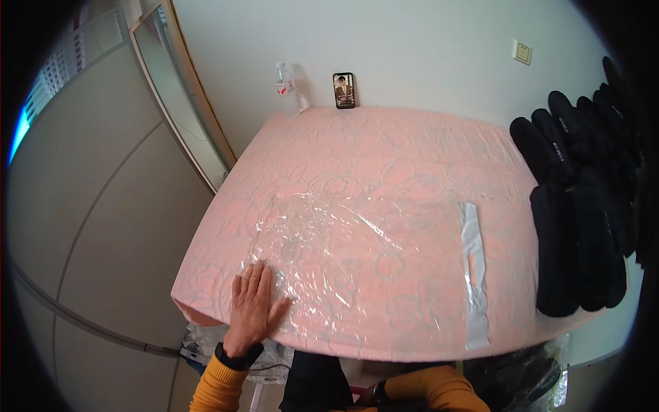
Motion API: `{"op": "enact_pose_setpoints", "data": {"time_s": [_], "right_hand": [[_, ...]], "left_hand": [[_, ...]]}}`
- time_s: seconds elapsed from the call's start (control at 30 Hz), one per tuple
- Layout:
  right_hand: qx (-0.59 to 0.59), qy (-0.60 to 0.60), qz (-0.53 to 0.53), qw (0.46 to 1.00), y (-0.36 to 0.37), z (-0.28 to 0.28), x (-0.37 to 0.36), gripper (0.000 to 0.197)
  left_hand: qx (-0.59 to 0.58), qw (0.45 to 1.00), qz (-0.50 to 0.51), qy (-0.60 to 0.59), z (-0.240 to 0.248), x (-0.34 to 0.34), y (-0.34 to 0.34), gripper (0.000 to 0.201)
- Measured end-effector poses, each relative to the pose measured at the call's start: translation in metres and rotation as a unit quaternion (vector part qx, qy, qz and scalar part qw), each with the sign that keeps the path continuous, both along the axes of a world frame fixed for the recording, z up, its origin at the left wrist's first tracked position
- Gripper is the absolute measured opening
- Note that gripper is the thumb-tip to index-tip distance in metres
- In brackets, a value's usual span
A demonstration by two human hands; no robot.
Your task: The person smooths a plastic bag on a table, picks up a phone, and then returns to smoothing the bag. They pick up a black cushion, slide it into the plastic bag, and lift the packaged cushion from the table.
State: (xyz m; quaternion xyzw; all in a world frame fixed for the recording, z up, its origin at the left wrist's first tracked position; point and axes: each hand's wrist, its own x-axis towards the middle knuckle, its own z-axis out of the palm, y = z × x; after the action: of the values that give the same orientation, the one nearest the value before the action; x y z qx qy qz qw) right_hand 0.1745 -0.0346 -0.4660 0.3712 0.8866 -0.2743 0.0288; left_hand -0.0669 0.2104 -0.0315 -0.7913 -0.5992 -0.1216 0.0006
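Observation:
A clear plastic bag point(371, 268) with a silvery strip point(473, 275) along its right end is spread on the pink patterned cloth point(439, 144) that covers the table. My left hand point(250, 305) lies flat at the bag's near left corner, its fingers stretched out and slightly apart. Below the table's front edge, close to my body, is my right hand point(366, 397); its forearm bends inward across my lap. Shadow and the lower picture area hide its fingers, so I cannot tell whether it holds anything.
Several long, black padded items point(583, 199) are piled on the table's right side. By the wall stand a clear bottle point(285, 89) and an upright phone point(344, 90). More clear plastic point(274, 357) hangs below the front edge. Grey panels point(96, 206) rise at left.

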Motion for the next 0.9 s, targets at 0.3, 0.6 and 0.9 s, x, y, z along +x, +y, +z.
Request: {"op": "enact_pose_setpoints", "data": {"time_s": [0.3,0.6,0.9], "right_hand": [[-0.154,-0.008,0.04,0.987,0.213,-0.061,0.025,0.035],[-0.238,-0.04,0.081,0.967,0.358,0.034,0.054,0.032],[-0.244,-0.113,0.126,0.955,0.343,0.173,0.057,0.03]], "left_hand": [[-0.075,0.997,-0.006,0.007,-0.06,0.038,0.165,0.082],[-0.074,0.997,0.012,-0.004,-0.066,0.062,0.224,0.083],[-0.069,0.997,-0.012,0.007,0.017,0.039,0.124,0.082]]}}
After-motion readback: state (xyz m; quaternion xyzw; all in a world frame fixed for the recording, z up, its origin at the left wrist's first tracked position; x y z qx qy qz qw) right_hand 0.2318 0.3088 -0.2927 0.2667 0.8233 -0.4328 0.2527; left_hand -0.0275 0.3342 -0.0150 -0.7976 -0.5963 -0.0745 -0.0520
